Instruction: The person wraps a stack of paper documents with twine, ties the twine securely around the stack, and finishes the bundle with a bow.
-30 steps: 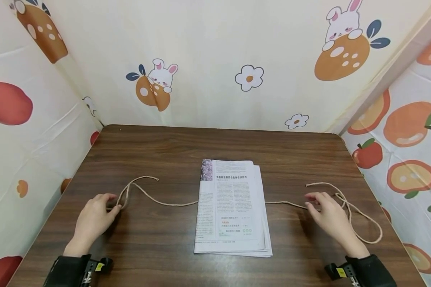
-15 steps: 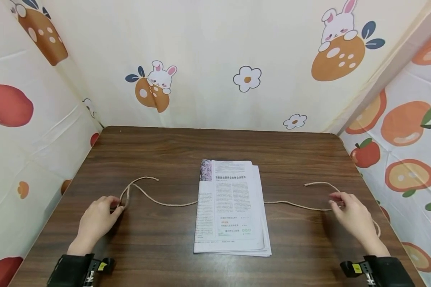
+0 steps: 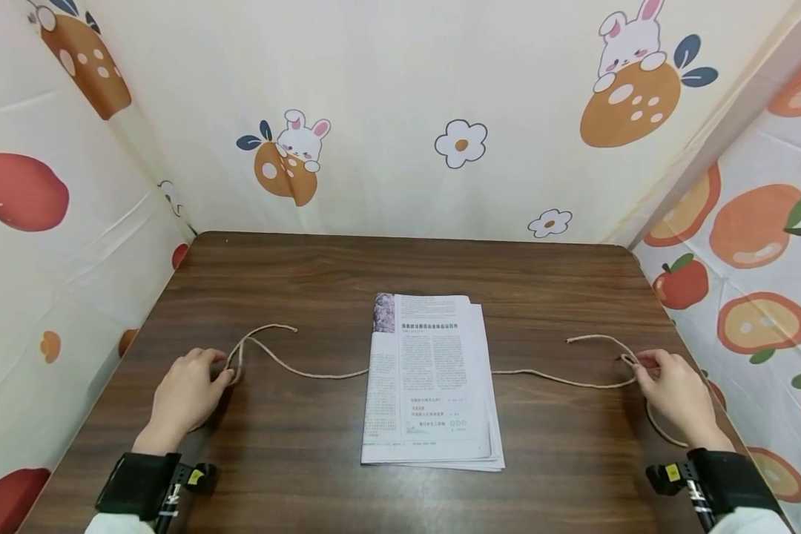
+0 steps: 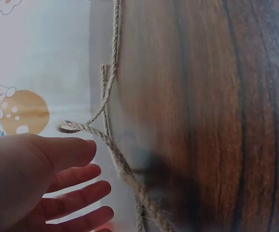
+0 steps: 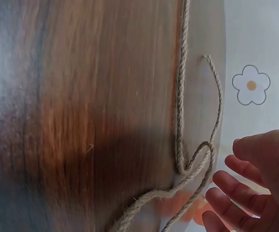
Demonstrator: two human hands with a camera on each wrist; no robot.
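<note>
A length of beige twine [image 3: 310, 375] runs across the table and under the folded newspaper [image 3: 434, 386], which covers its middle. Loops lie at both ends of the twine. My left hand [image 3: 185, 397] is by the left loop; in the left wrist view, that hand [image 4: 37, 181] has loosely bent fingers and the thumb just beside the twine [image 4: 115, 43], holding nothing. By the right loop is my right hand [image 3: 677, 393], partly hiding it. The right wrist view has this hand [image 5: 255, 188] with fingers spread and relaxed, near the twine [image 5: 180, 92] but not gripping it.
The brown wood-grain table [image 3: 294, 274] has its back edge against a printed curtain [image 3: 387, 148]. More printed cloth hangs on the left and right sides. Each wrist wears a black camera mount, such as the right mount [image 3: 721, 475].
My right hand has moved rightward, past the crossing of the twine to the right loop. My left hand has shifted slightly forward and right. The newspaper stays in place.
</note>
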